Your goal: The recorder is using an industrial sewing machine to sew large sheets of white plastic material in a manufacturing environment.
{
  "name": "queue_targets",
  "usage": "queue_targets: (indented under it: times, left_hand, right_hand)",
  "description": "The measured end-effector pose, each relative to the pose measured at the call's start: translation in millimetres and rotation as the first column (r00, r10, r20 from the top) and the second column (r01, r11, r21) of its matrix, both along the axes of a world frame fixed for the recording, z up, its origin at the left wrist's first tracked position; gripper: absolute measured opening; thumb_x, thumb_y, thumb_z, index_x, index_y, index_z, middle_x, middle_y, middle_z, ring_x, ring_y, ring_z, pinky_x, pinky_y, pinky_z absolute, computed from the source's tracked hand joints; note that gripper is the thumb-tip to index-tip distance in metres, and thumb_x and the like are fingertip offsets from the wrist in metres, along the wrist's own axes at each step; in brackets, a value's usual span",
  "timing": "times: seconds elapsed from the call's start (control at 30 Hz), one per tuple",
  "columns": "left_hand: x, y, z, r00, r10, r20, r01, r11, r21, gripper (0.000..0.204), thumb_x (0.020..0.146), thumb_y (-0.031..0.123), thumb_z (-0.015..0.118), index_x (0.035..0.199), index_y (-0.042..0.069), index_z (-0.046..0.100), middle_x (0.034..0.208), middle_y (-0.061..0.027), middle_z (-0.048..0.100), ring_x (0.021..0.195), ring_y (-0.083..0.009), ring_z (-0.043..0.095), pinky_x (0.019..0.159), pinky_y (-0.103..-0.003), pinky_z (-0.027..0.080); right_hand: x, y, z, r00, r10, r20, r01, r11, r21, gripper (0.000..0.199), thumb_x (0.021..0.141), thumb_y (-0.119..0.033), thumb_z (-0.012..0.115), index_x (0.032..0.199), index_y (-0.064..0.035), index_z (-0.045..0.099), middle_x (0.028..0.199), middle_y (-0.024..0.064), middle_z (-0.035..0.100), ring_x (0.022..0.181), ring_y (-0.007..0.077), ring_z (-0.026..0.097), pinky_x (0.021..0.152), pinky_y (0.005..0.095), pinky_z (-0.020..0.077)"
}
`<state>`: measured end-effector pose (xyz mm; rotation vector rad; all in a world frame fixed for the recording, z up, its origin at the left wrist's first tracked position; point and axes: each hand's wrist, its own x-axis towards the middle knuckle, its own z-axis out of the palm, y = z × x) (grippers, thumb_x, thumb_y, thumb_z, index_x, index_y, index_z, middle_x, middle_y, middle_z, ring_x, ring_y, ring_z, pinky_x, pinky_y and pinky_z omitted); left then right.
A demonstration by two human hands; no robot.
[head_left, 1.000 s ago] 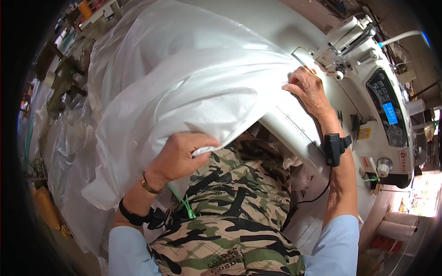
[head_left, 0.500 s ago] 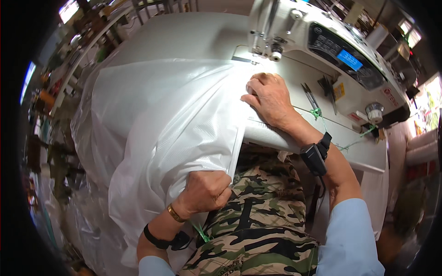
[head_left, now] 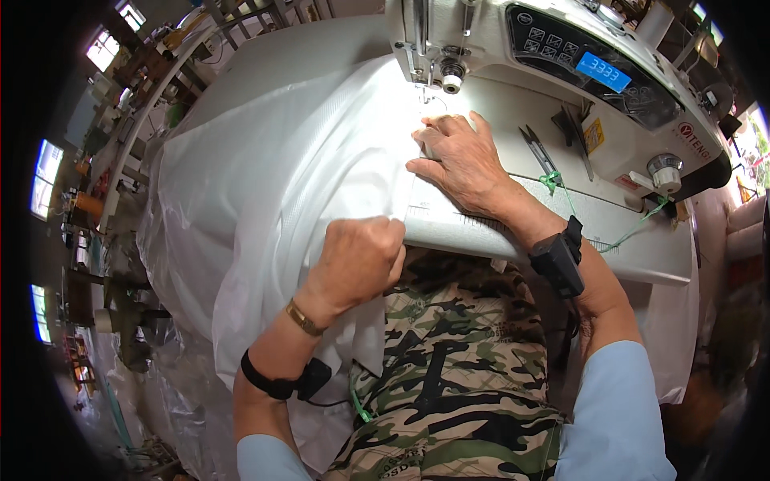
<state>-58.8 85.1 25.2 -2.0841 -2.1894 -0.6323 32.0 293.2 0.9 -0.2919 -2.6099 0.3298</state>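
Note:
A big white plastic-like fabric sheet (head_left: 265, 200) spreads over the sewing table's left side and hangs down its front. My left hand (head_left: 357, 256) is closed in a fist on the sheet's edge, just off the front of the table. Near the needle, my right hand (head_left: 465, 160) lies palm down with thumb and fingers apart, its fingertips at the sheet's edge. Just beyond those fingertips is the sewing machine (head_left: 489, 48), its needle area bright with glare. The stitching point itself is washed out by the light.
Right of my right hand, metal snips (head_left: 539, 151) tied with green string lie on the machine bed. A lit blue display (head_left: 603, 72) is on the machine head. A ruler scale (head_left: 481, 222) runs along the table's front edge. Cluttered shelving (head_left: 152, 104) stands at the far left.
My left hand has risen toward the table edge, drawing the sheet's edge forward with it. My right hand stays near the needle, its fingers more spread. The view has shifted slightly.

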Motion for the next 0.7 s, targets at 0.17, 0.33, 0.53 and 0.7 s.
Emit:
queue_targets:
  times: [0.17, 0.33, 0.53, 0.7]
  left_hand:
    - [-14.8, 50.7, 6.3, 0.996, -0.006, -0.093, 0.002, 0.999, -0.043, 0.015, 0.078, 0.008, 0.063, 0.065, 0.002, 0.06, 0.063, -0.0191, 0.063, 0.057, -0.0357, 0.065, 0.059, -0.045, 0.053]
    - [-30.9, 96.1, 10.6, 0.985, 0.08, -0.156, -0.091, 0.993, -0.069, 0.014, 0.075, 0.006, 0.06, 0.068, -0.003, 0.068, 0.065, -0.024, 0.064, 0.064, -0.0394, 0.068, 0.067, -0.048, 0.055]
    - [-49.2, 137.1, 4.3, 0.977, 0.173, -0.12, -0.175, 0.985, 0.0, 0.013, 0.075, 0.012, 0.065, 0.069, 0.0, 0.067, 0.066, -0.0209, 0.065, 0.067, -0.0389, 0.066, 0.066, -0.046, 0.053]
    - [-29.1, 83.6, 10.4, 0.974, 0.134, 0.18, -0.143, 0.989, 0.036, 0.043, 0.084, 0.024, 0.07, 0.121, 0.003, 0.065, 0.104, -0.021, 0.069, 0.088, -0.0355, 0.066, 0.08, -0.044, 0.053]
  right_hand:
    - [1.2, 6.2, -3.0, 0.999, -0.005, -0.049, 0.003, 1.0, -0.027, 0.037, 0.094, -0.035, 0.06, 0.112, -0.0041, 0.069, 0.122, 0.0178, 0.063, 0.118, 0.0313, 0.054, 0.106, 0.0487, 0.0311]
    - [0.4, 11.5, -4.8, 0.997, -0.024, -0.068, 0.022, 0.999, -0.038, 0.03, 0.096, -0.023, 0.055, 0.112, -0.0024, 0.069, 0.118, 0.0177, 0.063, 0.115, 0.0317, 0.054, 0.105, 0.0473, 0.0339]
    - [-7.6, 14.8, -5.8, 0.994, -0.105, -0.031, 0.104, 0.994, -0.039, 0.029, 0.094, -0.016, 0.052, 0.113, -0.0014, 0.068, 0.113, 0.0174, 0.062, 0.111, 0.0305, 0.055, 0.1, 0.0456, 0.0394]
    - [-7.8, 16.8, -11.4, 0.996, -0.08, -0.036, 0.079, 0.997, -0.017, 0.03, 0.093, -0.017, 0.052, 0.114, -0.0014, 0.067, 0.112, 0.0163, 0.062, 0.111, 0.0306, 0.055, 0.1, 0.0459, 0.0403]
